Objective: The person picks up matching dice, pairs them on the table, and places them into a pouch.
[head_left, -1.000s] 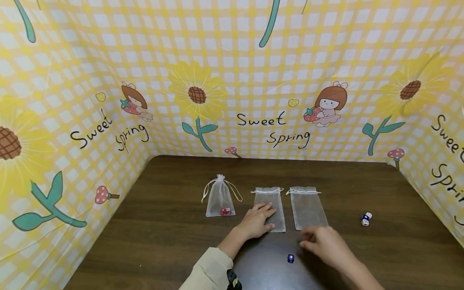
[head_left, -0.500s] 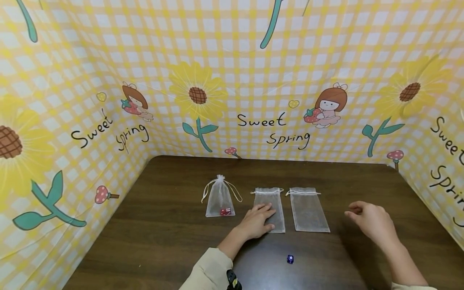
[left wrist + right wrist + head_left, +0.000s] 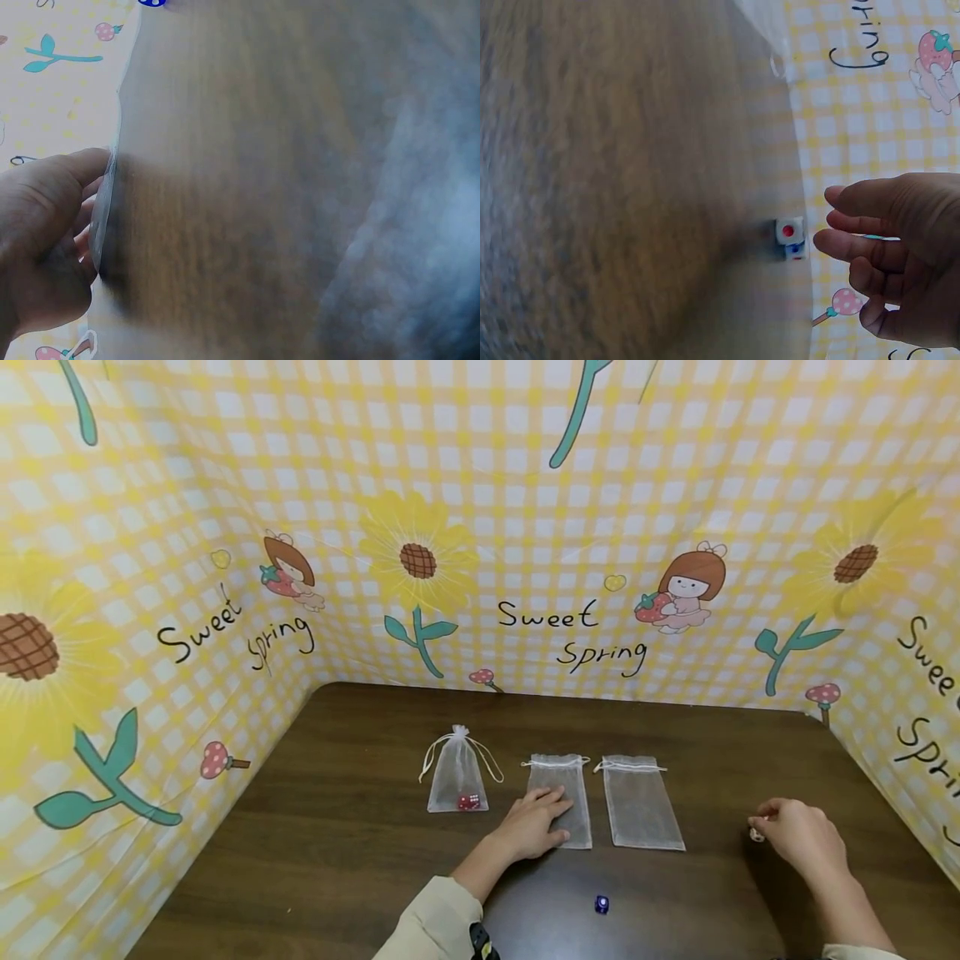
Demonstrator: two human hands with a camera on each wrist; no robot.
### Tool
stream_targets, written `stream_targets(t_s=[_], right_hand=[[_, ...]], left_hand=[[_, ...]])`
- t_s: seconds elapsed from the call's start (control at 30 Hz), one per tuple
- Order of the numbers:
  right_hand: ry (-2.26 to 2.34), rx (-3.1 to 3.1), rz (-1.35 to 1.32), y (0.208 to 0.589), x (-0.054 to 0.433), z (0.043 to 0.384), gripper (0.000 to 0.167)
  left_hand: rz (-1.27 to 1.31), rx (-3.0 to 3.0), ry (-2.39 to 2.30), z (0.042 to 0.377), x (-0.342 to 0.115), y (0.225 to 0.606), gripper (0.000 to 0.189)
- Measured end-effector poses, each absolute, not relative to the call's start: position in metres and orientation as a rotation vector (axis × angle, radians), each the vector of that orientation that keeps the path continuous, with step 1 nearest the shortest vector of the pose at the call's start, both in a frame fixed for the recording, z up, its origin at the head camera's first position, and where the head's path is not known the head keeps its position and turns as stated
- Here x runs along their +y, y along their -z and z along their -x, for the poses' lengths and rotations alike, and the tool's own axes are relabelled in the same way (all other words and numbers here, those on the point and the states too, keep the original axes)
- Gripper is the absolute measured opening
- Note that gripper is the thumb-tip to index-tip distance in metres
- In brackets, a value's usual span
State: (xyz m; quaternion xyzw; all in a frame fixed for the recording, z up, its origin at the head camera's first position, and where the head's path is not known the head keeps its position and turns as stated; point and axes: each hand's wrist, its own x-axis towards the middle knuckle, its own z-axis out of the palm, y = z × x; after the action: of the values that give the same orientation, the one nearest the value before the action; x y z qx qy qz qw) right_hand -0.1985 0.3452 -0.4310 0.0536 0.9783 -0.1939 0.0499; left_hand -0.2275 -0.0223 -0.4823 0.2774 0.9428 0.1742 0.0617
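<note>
My left hand [image 3: 534,827] rests spread on the middle white mesh drawstring bag [image 3: 573,814]. In the left wrist view its thumb and fingers lie at the bag's edge. To the right, a second mesh bag [image 3: 643,810] lies flat. My right hand [image 3: 808,839] is over the dice at the right, its fingers bent and partly hiding them. The right wrist view shows a white die [image 3: 788,231] with a red dot close against another die [image 3: 796,251], just off the fingertips. A single blue die [image 3: 602,904] sits in front of the bags.
At the left stands a drawn-closed mesh bag [image 3: 455,777] with red dice [image 3: 468,802] inside, its ribbon loops spread. Yellow checked cloth [image 3: 450,643] walls the dark wooden table [image 3: 337,860] at the back and both sides.
My right hand has moved right, from the near end of the right bag to the dice at the right. My left hand has stayed on the middle bag.
</note>
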Motion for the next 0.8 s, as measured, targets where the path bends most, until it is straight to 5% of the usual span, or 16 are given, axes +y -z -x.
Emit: stream_targets(t_s=[0.8], right_hand=[[0.583, 2.960, -0.310, 0.443, 0.349, 0.205, 0.027]], left_hand=[[-0.865, 2.849, -0.534, 0.228, -0.022, 0.484, 0.049]])
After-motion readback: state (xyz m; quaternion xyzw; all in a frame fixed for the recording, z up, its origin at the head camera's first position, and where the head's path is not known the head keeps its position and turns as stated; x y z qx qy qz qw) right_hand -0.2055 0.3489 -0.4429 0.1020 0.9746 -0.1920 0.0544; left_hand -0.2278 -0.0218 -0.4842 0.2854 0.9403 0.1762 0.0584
